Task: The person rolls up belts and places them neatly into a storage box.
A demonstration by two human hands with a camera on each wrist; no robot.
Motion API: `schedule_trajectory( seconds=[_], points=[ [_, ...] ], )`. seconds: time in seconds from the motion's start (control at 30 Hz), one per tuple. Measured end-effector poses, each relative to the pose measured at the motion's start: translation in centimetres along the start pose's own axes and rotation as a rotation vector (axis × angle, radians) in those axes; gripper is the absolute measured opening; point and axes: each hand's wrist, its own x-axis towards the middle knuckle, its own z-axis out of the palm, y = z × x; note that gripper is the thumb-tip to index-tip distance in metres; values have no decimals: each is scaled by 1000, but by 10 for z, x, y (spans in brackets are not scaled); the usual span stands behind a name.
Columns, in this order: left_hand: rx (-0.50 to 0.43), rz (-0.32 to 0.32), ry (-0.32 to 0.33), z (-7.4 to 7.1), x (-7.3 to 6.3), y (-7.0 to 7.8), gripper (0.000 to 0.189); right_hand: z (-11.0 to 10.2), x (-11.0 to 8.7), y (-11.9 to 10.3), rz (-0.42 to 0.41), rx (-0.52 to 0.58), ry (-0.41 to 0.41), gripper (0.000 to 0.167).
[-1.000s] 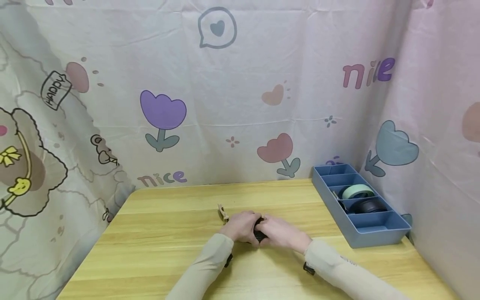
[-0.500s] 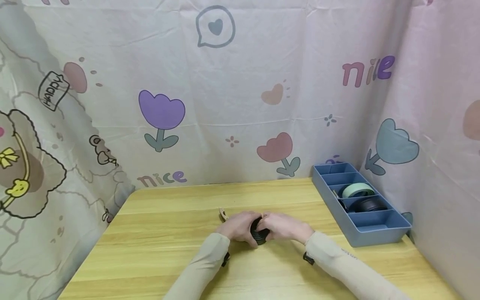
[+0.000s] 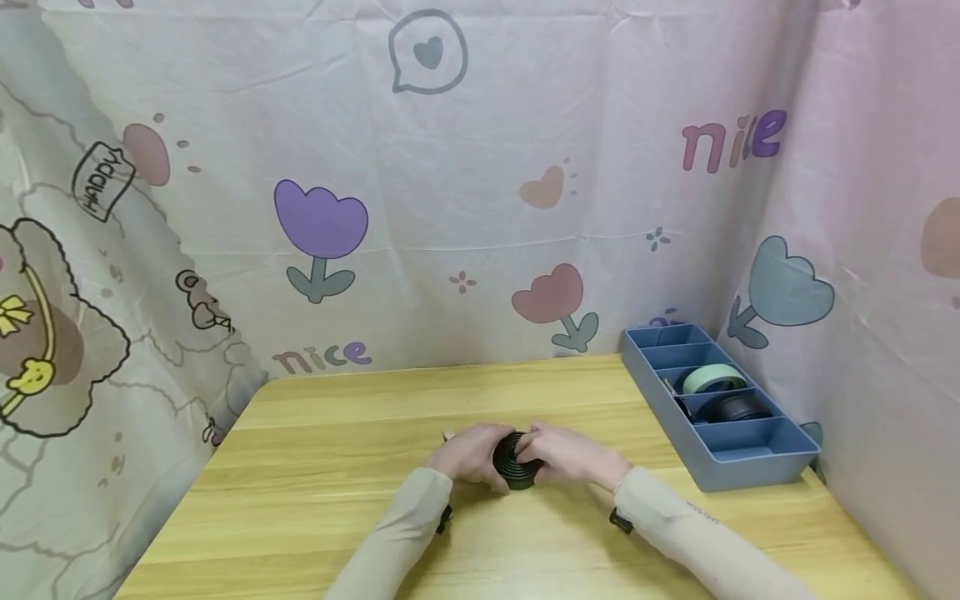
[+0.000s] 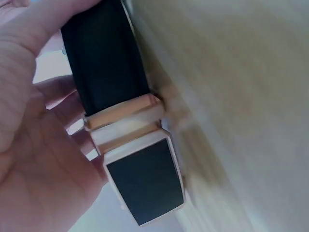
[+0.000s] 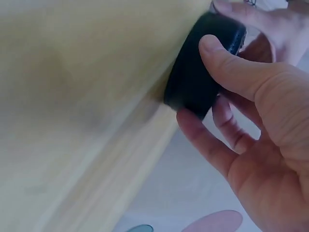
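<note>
A black leather belt (image 3: 516, 477) is wound into a coil that stands on its edge on the wooden table, its rings showing from above. My left hand (image 3: 471, 452) curves round the coil's left side, with the thumb at the front. From the right, my right hand (image 3: 573, 455) grips the coil, its fingers dipping into the top. In the right wrist view, the thumb presses the belt's smooth outer face (image 5: 193, 72). A gold-rimmed buckle (image 4: 145, 181) with a black plate hangs off the belt's end beside the left palm; in the head view that hand mostly hides it.
A blue-grey divided tray (image 3: 701, 458) stands at the table's right side. Its compartments hold a pale green coil (image 3: 712, 379) and a black coil (image 3: 738, 407). A printed curtain (image 3: 450, 208) hangs behind the wooden table (image 3: 337, 467) and along both sides.
The coil between my hands shows more of its rings from above. The buckle end, seen beyond my left hand before, has drawn in until only its tip shows. My left hand shifted slightly left.
</note>
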Motion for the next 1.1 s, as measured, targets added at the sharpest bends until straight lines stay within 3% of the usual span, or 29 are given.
schedule_trajectory(
  seconds=[0.13, 0.37, 0.63, 0.77, 0.97, 1.1],
  points=[
    [-17, 22, 1, 1, 1, 1, 64, 0, -1, -1, 19, -26, 4, 19],
    [-17, 1, 6, 2, 4, 5, 59, 8, 2, -9, 140, -17, -2, 31],
    [10, 0, -17, 0, 2, 0, 62, 5, -3, 0, 33, 17, -10, 28],
    [-12, -6, -29, -2, 2, 0, 63, 3, -4, 0, 54, 23, -31, 31],
    [-46, 14, -28, 0, 2, -2, 63, 12, -2, -9, 93, -27, 34, 41],
    [-52, 6, -25, -2, 2, -3, 67, 13, -4, -8, 103, 4, 55, 40]
  ],
)
